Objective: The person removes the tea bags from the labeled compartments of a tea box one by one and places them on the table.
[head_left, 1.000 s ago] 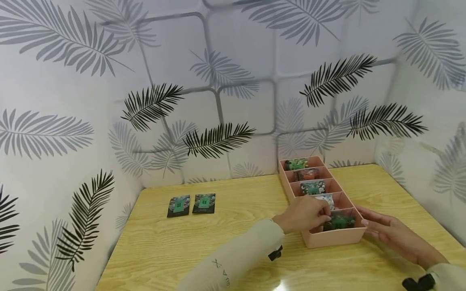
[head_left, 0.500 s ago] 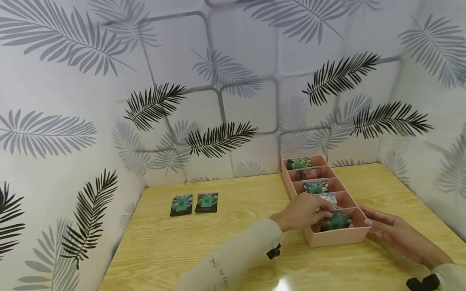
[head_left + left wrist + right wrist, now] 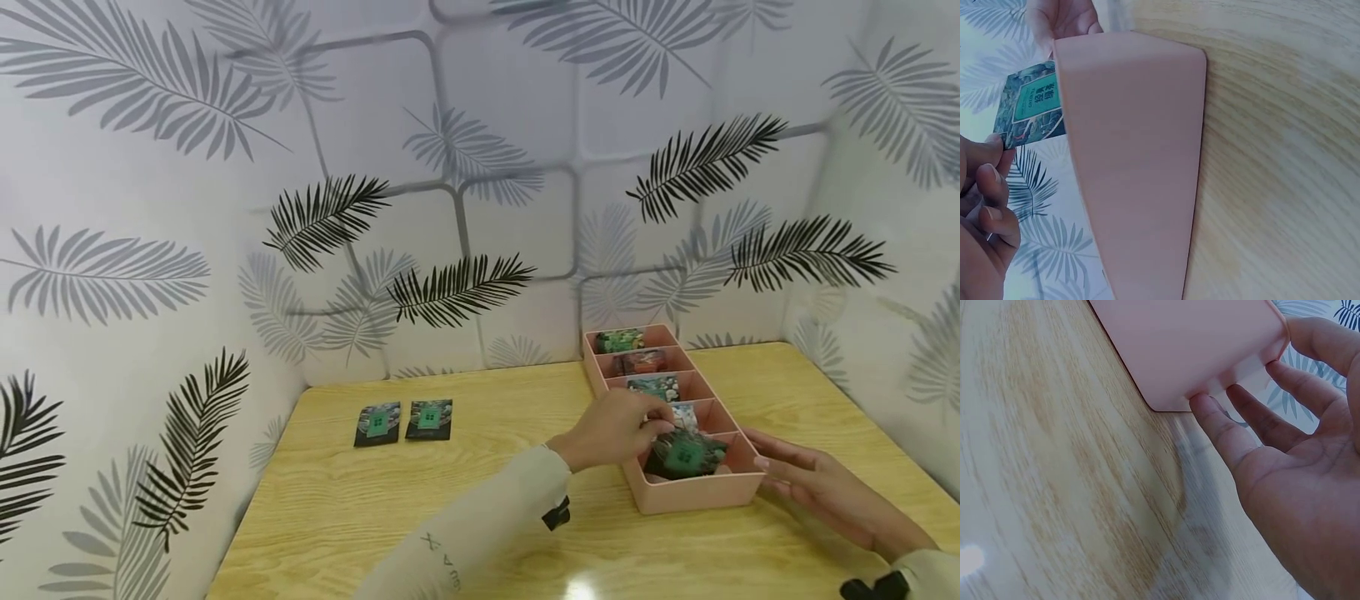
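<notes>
A long pink divided box (image 3: 697, 497) stands on the table, with small packets in its compartments. My left hand (image 3: 618, 425) pinches a dark packet with a green label (image 3: 686, 456) by its upper corner, over the nearest compartment. In the left wrist view that packet (image 3: 1030, 103) sticks up above the box rim, its lower part hidden behind the wall. At the box's near right corner, my right hand (image 3: 832, 492) touches the side with nearly straight fingers (image 3: 1225, 428), the thumb at the rim corner. Two similar dark packets, one left (image 3: 377, 424) and one right (image 3: 429, 419), lie flat side by side.
Farther compartments hold a white packet (image 3: 684, 417), a dark floral one (image 3: 654, 387), a reddish one (image 3: 640, 362) and a green-yellow one (image 3: 619, 340). Leaf-patterned walls (image 3: 517, 233) border the wooden table (image 3: 480, 500) at the back and sides.
My left hand has drawn the dark packet upward and tilted it, so its green label shows more above the compartment. The right hand stays at the box corner.
</notes>
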Available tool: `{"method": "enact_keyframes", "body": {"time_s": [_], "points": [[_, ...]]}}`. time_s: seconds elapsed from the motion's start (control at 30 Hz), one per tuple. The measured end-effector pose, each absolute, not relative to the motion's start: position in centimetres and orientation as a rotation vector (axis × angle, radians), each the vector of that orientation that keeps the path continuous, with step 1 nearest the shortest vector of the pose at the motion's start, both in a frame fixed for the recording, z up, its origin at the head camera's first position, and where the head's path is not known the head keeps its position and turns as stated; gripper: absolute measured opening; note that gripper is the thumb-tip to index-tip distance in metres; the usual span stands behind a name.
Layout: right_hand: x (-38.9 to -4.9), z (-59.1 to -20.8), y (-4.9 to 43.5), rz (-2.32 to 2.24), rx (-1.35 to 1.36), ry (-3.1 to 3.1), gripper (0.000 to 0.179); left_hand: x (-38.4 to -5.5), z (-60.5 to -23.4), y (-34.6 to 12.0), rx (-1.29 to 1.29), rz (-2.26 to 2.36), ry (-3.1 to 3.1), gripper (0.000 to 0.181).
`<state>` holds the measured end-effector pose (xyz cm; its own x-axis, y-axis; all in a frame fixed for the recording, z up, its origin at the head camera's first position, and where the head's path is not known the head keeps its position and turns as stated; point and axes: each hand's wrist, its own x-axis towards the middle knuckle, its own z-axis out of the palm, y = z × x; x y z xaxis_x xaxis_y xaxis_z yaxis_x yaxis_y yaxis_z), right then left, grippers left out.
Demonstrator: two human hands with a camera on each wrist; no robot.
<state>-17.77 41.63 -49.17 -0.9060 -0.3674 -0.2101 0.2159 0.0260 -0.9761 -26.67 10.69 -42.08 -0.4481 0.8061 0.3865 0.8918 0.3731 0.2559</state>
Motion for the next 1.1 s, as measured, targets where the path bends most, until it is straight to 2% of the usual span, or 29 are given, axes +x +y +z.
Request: {"method": "enact_keyframes", "body": {"time_s": [0.53,1.1], "points": [[-17.8,-49.7,41.7,-2.101,-0.328,1.704,0.051,-27.9,-40.4,7.2,-1.335,-0.939,-2.420,0.007],[-17.9,-49.5,41.6,-2.089,-0.370,1.696,0.051,-29.4,-40.5,3.7,-1.223,-0.927,-2.411,0.008]]}}
